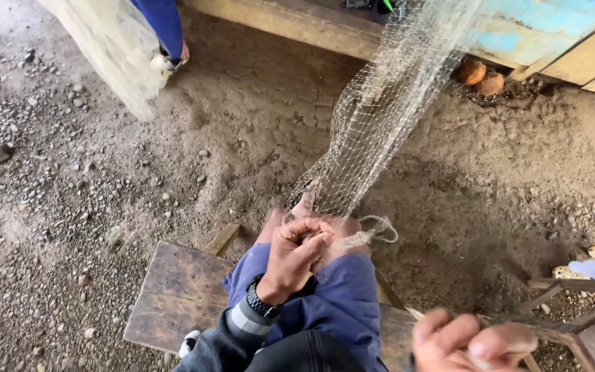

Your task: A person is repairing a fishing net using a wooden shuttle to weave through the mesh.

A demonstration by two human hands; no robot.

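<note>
Pale knotted mesh net (380, 117) is pinched in left hand (296, 256); right hand (473, 342) fisted on thin twine (414, 313)

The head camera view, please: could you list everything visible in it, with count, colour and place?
fishing net: one, pale beige mesh, stretched from upper right down to the knee
wooden board: one, weathered grey-brown, on the ground at lower centre, under the legs
wooden beam: one, tan, along the top
painted planks: pale blue and tan, top right
round husks: two, orange-brown, on the dirt under the planks
dirt ground: brown, gravel to the left
other person's leg: one, blue trousers, top left
wristwatch: one, black, left wrist
trousers: blue, lower centre
left hand: gripping the net at the knee
right hand: bottom right, closed on a thin pale stick
</note>
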